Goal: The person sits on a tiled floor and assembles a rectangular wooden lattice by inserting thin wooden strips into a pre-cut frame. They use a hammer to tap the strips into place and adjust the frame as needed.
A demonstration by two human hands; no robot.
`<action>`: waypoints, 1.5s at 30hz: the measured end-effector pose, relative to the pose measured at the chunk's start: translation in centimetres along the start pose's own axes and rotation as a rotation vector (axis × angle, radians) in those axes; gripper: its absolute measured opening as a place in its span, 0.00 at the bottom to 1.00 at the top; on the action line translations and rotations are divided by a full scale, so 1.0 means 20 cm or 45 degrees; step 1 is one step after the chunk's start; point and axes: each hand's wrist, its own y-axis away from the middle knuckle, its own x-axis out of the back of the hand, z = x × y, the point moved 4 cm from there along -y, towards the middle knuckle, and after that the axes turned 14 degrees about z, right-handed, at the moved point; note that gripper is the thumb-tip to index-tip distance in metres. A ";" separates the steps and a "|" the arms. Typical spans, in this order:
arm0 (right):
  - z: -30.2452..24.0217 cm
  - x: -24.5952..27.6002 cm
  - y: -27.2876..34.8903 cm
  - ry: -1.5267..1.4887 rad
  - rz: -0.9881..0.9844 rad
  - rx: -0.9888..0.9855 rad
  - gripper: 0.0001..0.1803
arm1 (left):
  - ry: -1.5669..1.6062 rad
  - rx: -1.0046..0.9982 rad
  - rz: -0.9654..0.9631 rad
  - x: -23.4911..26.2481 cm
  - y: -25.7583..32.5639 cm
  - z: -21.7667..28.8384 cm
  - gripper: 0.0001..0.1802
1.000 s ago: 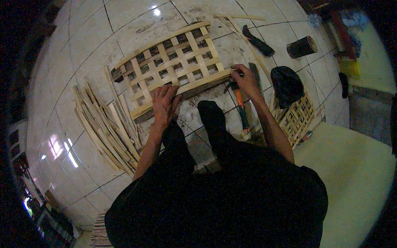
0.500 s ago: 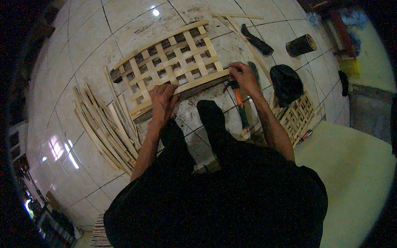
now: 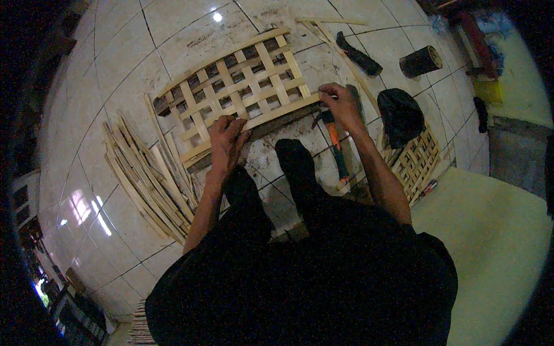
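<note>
A lattice panel of woven bamboo strips lies flat on the pale tiled floor in front of my knees. My left hand presses its fingers down on the panel's near edge strip. My right hand pinches the right end of that same long edge strip. A hammer with an orange handle lies on the floor just below my right hand, untouched.
Loose bamboo strips are piled at my left. A second lattice panel leans at my right under a black bag. A dark cylinder and a dark blade-like tool lie beyond.
The lattice and both hands sit slightly higher in view. My right hand has shifted a little along the edge strip's right end; my left hand keeps pressing the near edge.
</note>
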 end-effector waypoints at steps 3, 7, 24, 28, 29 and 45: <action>-0.03 -0.01 -0.02 -0.007 -0.007 -0.026 0.16 | -0.021 0.051 -0.020 0.01 0.00 -0.01 0.17; -0.06 -0.01 -0.02 0.069 0.000 0.008 0.15 | -0.051 0.105 -0.088 -0.02 0.03 -0.05 0.17; 0.08 -0.05 -0.01 -0.033 0.020 0.007 0.13 | -0.040 0.069 -0.048 -0.03 0.04 -0.05 0.18; 0.09 -0.05 -0.01 -0.016 0.024 -0.010 0.13 | -0.066 0.062 -0.072 -0.03 0.04 -0.04 0.17; 0.07 -0.05 -0.01 -0.005 0.018 -0.004 0.13 | -0.073 0.057 -0.075 -0.03 0.04 -0.05 0.18; -0.02 -0.01 0.01 0.094 0.061 0.007 0.14 | -0.012 -0.139 -0.190 -0.52 -0.23 0.33 0.23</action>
